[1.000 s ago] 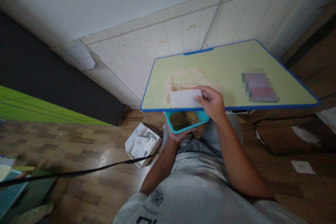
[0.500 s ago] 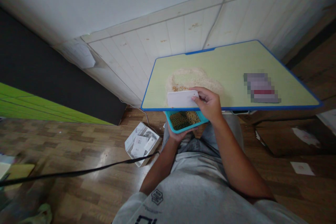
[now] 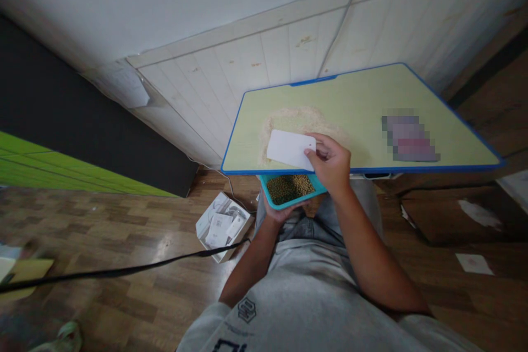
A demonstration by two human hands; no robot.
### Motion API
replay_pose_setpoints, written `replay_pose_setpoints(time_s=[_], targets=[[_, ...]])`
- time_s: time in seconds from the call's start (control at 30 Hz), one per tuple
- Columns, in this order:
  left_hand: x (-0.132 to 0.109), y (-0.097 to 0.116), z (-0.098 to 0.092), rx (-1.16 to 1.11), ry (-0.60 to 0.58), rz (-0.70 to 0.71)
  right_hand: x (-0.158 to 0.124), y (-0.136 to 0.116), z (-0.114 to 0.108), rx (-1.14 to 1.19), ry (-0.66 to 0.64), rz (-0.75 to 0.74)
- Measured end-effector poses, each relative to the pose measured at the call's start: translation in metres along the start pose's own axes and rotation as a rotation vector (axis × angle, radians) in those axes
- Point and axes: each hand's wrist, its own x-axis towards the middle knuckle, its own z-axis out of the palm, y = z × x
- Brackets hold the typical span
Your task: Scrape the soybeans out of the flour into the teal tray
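Between thumb and fingers, my right hand (image 3: pixel 331 162) grips a flat white scraper (image 3: pixel 290 148) with rounded corners and a small hole. The scraper is over the near left part of the yellow-green tabletop (image 3: pixel 371 93). A ring of pale grains (image 3: pixel 305 114) lies spread around and beyond it. Below the table's front edge, my left hand (image 3: pixel 280 212) supports a turquoise tray (image 3: pixel 277 206) from underneath. Inside the tray are green beans (image 3: pixel 282 190) on the left and tan beans (image 3: pixel 304 183) on the right.
A blurred-out object (image 3: pixel 410 137) lies on the table's right side. An open white box (image 3: pixel 225 225) with papers and cables stands on the floor at the left. A black strap (image 3: pixel 136 271) crosses above the floor. A cardboard box (image 3: pixel 449 214) is at the right.
The scraper has tilted and shifted slightly to the right, and now covers the orange-yellow grains that showed behind it. My left hand and the tray have stayed put.
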Motion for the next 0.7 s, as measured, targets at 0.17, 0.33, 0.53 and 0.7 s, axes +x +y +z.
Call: replay_pose_setpoints(time_s=[0.17, 0.33, 0.53, 0.7], targets=[[0.003, -0.001, -0.003, -0.020, 0.002, -0.010, -0.004, 0.000, 0.004, -0.047, -0.070, -0.027], [0.003, -0.001, -0.002, -0.024, 0.002, -0.010, 0.000, 0.002, -0.007, -0.083, 0.009, -0.041], [0.001, -0.003, -0.003, 0.020, 0.030, 0.012, 0.013, 0.005, -0.021, -0.090, 0.188, -0.072], [0.000, -0.003, -0.002, 0.023, 0.050, 0.017, 0.029, 0.010, -0.017, -0.074, 0.255, -0.098]])
